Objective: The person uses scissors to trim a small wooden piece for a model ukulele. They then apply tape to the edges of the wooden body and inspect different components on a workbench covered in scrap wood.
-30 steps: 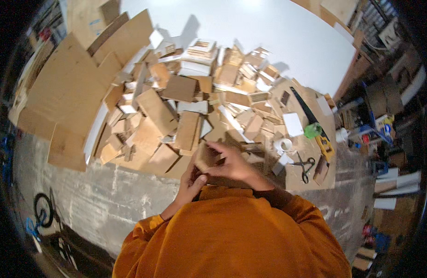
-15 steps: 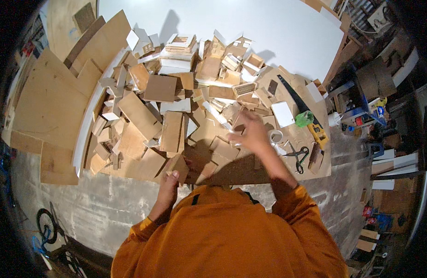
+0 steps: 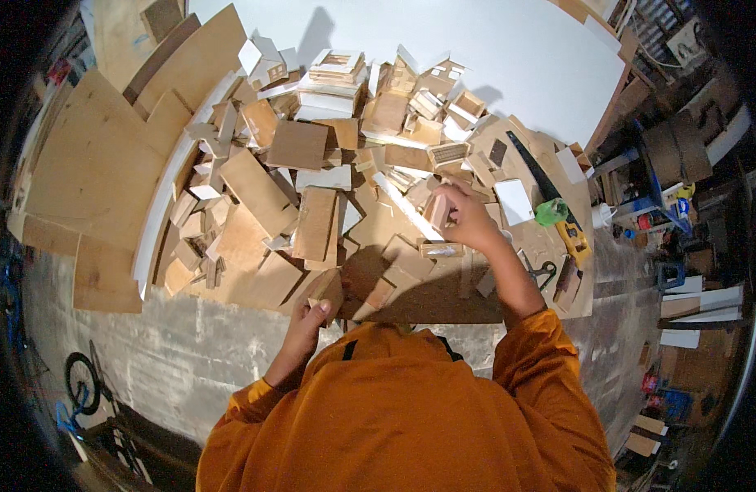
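Near the front edge of the table, my left hand (image 3: 306,326) is closed around a small brown wooden block (image 3: 325,289), thumb on its near side. My right hand (image 3: 476,223) reaches over the right-middle of the pile, its fingers closed on a small reddish-brown wooden piece (image 3: 436,213). Just below those fingers lies a narrow light wooden piece (image 3: 441,249). A long white strip (image 3: 402,203) slants beside the held piece. Brown rectangular boards (image 3: 315,223) lie between my hands and the far side of the pile.
Small model houses (image 3: 267,64) and stacked pieces (image 3: 337,78) stand at the back before a large white board (image 3: 476,33). To the right lie a handsaw (image 3: 532,168), a green translucent object (image 3: 551,211) and black scissors (image 3: 545,274). Large wooden panels (image 3: 91,164) rise at left.
My right hand has come down and closed on the reddish-brown piece; its fingers were spread before. The narrow light piece now shows below it. My left hand still holds its block, tilted slightly differently.
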A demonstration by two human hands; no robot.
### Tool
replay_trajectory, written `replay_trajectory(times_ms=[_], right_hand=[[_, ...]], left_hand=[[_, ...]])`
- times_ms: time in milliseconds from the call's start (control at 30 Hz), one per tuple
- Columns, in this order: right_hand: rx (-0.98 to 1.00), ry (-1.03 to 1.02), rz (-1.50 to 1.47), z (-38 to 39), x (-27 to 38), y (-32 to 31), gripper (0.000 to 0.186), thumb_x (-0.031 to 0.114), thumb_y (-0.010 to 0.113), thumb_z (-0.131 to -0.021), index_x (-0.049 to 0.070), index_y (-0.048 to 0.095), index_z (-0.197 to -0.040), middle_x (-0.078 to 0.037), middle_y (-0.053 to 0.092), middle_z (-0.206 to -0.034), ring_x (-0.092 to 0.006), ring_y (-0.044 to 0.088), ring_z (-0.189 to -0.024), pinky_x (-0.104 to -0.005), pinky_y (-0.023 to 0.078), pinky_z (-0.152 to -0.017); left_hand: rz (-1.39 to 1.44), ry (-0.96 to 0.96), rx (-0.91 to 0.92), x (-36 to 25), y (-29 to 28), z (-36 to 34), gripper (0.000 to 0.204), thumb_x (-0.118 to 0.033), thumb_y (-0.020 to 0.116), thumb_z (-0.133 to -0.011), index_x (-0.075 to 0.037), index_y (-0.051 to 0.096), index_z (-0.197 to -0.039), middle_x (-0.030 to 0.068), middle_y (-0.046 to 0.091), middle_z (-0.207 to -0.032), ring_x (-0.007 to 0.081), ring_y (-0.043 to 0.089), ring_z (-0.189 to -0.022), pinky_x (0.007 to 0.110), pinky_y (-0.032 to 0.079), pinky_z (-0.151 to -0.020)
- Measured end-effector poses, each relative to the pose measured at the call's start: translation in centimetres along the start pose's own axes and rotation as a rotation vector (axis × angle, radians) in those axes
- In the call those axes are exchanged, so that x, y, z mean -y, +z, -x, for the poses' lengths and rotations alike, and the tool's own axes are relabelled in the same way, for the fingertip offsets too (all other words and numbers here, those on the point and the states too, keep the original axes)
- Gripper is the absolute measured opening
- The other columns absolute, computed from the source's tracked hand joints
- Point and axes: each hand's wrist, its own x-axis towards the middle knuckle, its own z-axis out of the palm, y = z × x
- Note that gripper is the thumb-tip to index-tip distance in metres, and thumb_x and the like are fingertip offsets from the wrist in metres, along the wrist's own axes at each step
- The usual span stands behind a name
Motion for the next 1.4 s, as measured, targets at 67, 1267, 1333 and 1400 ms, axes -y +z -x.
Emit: replay_trajectory(times_ms=[67, 1267, 1333, 1400], right_hand=[[0.06, 0.162, -0.429, 0.7, 1.0, -0.3, 0.068, -0.005, 0.068, -0.065, 0.014, 0.048, -0.126, -0.01, 0.05, -0.128, -0.0235, 0.057, -0.093, -0.0312, 0.047, -0.082], [-0.11, -0.126, 0.015, -3.7, 7.6, 5.0, 0.03, 0.027, 0.071, -0.076, 0.007, 0.067, -0.097, -0.016, 0.067, -0.08, -0.0336, 0.065, -0.073, -0.0395, 0.05, -0.068], [-0.091, -0.106, 0.019, -2.6, 7.0, 4.1, 0.03, 0.027, 0.072, -0.076, 0.006, 0.067, -0.096, -0.016, 0.067, -0.08, -0.0329, 0.065, -0.073, -0.0387, 0.05, -0.068], [-0.044, -0.069, 0.082, -1.9, 7.1, 4.6, 0.031, 0.03, 0.07, -0.078, 0.005, 0.067, -0.096, -0.016, 0.067, -0.085, -0.0314, 0.065, -0.077, -0.0387, 0.051, -0.071]], left_hand=[[0.139, 0.055, 0.047, 0.1, 0.2, -0.1, 0.074, -0.053, 0.055, -0.085, 0.001, 0.04, -0.135, 0.0138, 0.056, -0.121, 0.0228, 0.057, -0.107, 0.034, 0.046, -0.085], [0.433, -0.102, 0.025, 0.3, -0.6, -0.2, 0.073, -0.064, 0.037, -0.088, -0.005, 0.045, -0.13, 0.0157, 0.06, -0.115, 0.0315, 0.062, -0.1, 0.037, 0.048, -0.077], [0.456, -0.099, 0.031, 0.8, -1.0, -0.2, 0.073, -0.064, 0.037, -0.088, -0.005, 0.045, -0.131, 0.016, 0.06, -0.115, 0.0317, 0.061, -0.101, 0.037, 0.048, -0.077], [0.469, -0.104, 0.032, 1.2, -1.2, -0.2, 0.073, -0.064, 0.037, -0.088, -0.005, 0.044, -0.131, 0.0163, 0.059, -0.116, 0.0316, 0.061, -0.1, 0.037, 0.049, -0.078]])
